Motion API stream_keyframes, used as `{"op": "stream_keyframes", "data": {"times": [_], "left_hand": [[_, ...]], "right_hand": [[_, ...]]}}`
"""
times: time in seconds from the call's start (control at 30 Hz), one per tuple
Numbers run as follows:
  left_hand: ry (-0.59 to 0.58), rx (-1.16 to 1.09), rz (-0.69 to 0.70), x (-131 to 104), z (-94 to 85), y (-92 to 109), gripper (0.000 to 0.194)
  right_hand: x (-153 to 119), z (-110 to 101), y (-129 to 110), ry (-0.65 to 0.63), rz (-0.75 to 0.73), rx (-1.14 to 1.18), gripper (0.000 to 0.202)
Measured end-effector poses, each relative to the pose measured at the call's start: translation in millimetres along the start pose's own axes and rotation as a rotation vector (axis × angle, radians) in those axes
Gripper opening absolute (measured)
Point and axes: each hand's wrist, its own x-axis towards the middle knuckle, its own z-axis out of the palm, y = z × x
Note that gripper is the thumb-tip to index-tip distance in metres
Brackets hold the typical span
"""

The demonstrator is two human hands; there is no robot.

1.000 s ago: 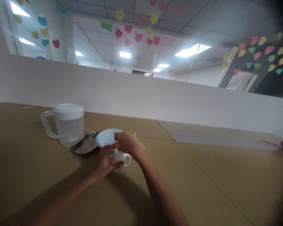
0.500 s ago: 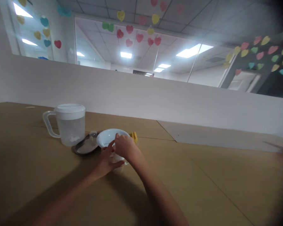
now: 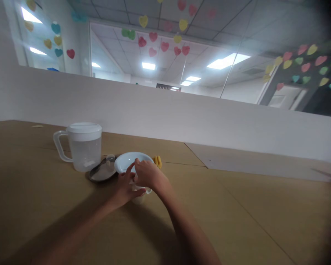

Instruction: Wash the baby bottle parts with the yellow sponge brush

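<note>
On one tabletop (image 3: 237, 228), two hands (image 3: 124, 187) (image 3: 147, 174) meet at one cup (image 3: 138, 200) near one bowl (image 3: 127, 161).

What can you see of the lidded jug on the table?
The jug stands upright on the brown table, toward the view's left. Its translucent body looks like plastic, with a white lid on top and a loop handle pointing left. Something pale shows low inside, too blurred to identify. Only the table clearly touches it.
</note>
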Motion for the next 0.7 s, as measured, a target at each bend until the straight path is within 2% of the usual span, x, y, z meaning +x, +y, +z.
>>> {"op": "stream_keyframes", "data": {"times": [0.1, 0.2, 0.3, 0.4, 0.47, 0.53, 0.57, 0.7], "left_hand": [[-0.071, 0.123, -0.013, 0.8, 1.3, 2.4, 0.090], [-0.061, 0.225, 0.002, -0.7, 0.0, 3.7, 0.087], [-0.071, 0.337, 0.154, -1.3, -10.4, 1.9, 0.082], [-0.058, 0.360, 0.302, 6.7, -32.3, -5.3, 0.067], [0.091, 0.365, 0.261, 18.7, -50.0, -16.0, 0.050], [0.290, 0.399, 0.143, 34.0, -66.1, -32.8, 0.038], [0.321, 0.412, 0.096, 41.9, -72.6, -43.0, 0.037], [0.147, 0.583, -0.009, 65.6, -83.4, -83.7, 0.032]], "right_hand": [[4.6, 5.2, -3.5, 0.019, 0.020, 0.004, 0.029], [8.0, 9.0, -2.7, 0.042, 0.069, 0.033, 0.032], [8.9, 10.2, 1.8, 0.075, 0.112, 0.091, 0.036], [5.9, 6.9, 7.4, 0.065, 0.117, 0.123, 0.050], [2.1, 2.5, 11.1, 0.068, 0.125, 0.126, 0.055], [-1.9, -2.2, 14.7, 0.087, 0.138, 0.135, 0.055], [-3.7, -4.0, 16.6, 0.091, 0.138, 0.144, 0.055], [-7.3, -6.5, 23.7, 0.070, 0.125, 0.178, 0.055]]}}
